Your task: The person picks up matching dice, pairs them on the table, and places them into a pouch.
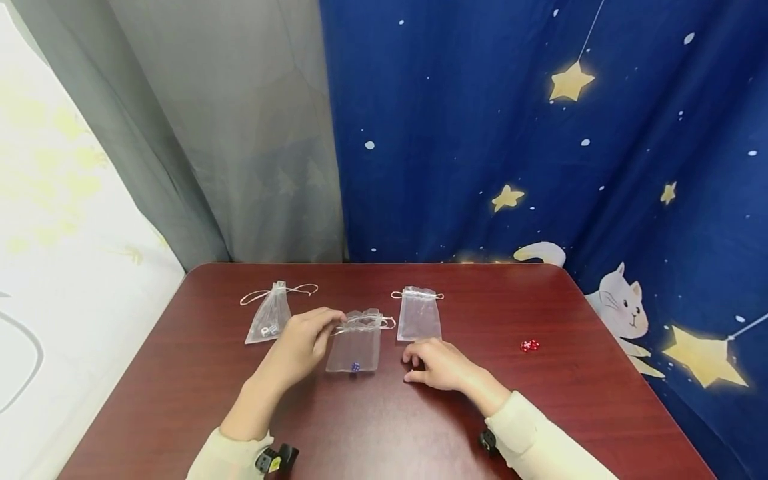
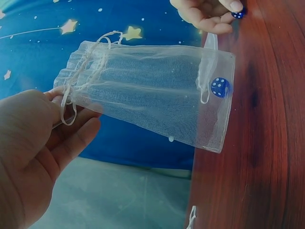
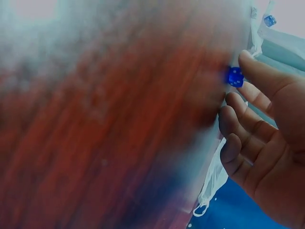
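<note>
My left hand [image 1: 306,341] holds a small sheer drawstring bag [image 1: 351,345] by its gathered top edge. One blue die [image 2: 220,88] with white dots lies at the bottom of this bag, seen through the mesh. To the right of the bag, my right hand [image 1: 441,365] is low over the table. Between its thumb and forefinger it pinches another blue die [image 3: 235,76]. The loops of the bag's white cord [image 2: 68,107] hang beside the left fingers. Part of the left fingers is hidden behind the bag.
A second sheer bag [image 1: 273,310] with whitish dice inside stands left of my left hand. Another sheer bag [image 1: 419,319] lies flat beyond my right hand. Several red dice [image 1: 530,346] sit together on the right of the brown table [image 1: 384,433]. Curtains [image 1: 420,167] hang behind the table's far edge.
</note>
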The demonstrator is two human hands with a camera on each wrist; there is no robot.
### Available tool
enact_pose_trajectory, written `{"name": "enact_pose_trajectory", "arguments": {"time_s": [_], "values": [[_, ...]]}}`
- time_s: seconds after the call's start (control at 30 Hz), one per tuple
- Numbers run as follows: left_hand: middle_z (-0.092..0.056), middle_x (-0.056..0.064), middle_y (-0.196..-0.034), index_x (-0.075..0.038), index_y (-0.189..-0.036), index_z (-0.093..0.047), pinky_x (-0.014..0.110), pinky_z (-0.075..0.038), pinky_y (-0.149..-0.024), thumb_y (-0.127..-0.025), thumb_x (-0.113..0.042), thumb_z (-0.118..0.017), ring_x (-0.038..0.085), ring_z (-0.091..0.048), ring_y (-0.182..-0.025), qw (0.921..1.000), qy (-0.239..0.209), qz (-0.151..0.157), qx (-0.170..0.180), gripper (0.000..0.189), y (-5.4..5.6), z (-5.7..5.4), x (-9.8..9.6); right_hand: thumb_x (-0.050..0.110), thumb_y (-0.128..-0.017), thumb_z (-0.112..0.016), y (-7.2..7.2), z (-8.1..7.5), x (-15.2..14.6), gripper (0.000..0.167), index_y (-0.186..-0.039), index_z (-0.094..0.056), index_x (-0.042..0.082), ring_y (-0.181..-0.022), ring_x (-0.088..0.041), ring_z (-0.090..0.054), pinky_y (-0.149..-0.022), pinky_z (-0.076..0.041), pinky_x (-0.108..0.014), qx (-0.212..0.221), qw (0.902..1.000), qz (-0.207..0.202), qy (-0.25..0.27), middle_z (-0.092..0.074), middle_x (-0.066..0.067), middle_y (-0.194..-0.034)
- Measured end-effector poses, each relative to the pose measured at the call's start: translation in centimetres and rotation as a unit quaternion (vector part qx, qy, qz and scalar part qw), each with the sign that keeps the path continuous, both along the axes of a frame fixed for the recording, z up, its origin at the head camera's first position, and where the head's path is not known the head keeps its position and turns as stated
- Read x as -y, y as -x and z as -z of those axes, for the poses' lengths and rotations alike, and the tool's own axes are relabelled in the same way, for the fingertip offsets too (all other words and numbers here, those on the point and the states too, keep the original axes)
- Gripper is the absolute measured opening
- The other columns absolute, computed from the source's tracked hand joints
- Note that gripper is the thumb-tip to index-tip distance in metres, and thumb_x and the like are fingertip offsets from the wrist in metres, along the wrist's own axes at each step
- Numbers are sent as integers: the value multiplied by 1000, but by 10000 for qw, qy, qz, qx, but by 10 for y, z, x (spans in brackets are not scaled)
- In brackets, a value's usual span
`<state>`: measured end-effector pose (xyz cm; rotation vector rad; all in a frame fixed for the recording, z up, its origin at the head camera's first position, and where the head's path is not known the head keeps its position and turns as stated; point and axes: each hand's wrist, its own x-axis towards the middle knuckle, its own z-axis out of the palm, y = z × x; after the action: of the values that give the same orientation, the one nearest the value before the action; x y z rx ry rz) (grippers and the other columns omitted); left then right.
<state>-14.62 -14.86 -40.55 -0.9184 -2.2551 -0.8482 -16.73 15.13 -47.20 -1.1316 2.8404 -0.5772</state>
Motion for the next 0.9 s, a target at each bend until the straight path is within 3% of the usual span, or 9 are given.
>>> {"name": "enact_pose_trajectory", "arguments": {"time_s": [0.33, 0.53, 0.7, 0.9], "values": [[-73, 0, -92, -4, -97, -72, 33, -60, -76, -85, 16, -68, 12, -69, -86, 10000, -11, -1, 23, 23, 1, 3, -1, 26, -85, -83, -2, 0, 3, 15, -88, -72, 17, -76, -3, -55, -70, -50, -27, -88, 9996, -152, -219, -59, 12, -80], [-73, 0, -92, -4, -97, -73, 33, -60, -75, -85, 16, -69, 12, -68, -85, 10000, -44, -9, 49, 24, 2, 2, 0, 25, -86, -82, -1, -6, 3, 12, -88, -73, 18, -73, -3, -56, -66, -50, -26, -185, 9996, -143, 141, -60, 13, -78], [-73, 0, -92, -4, -97, -73, 33, -60, -76, -86, 16, -67, 14, -69, -84, 10000, -46, 10, 76, 23, 2, 2, 0, 23, -87, -82, 2, -19, 4, 12, -85, -70, 19, -71, -4, -53, -64, -48, -24, -339, 9982, -92, 493, -56, 13, -76], [-73, 1, -93, -4, -98, -73, 34, -60, -77, -87, 15, -66, 14, -69, -85, 9999, -14, -18, 146, 23, 1, 3, 0, 21, -88, -81, 8, -44, 8, 13, -92, -73, 12, -72, -8, -57, -66, -50, -24, -633, 9932, -56, 978, -61, 10, -80]]}}
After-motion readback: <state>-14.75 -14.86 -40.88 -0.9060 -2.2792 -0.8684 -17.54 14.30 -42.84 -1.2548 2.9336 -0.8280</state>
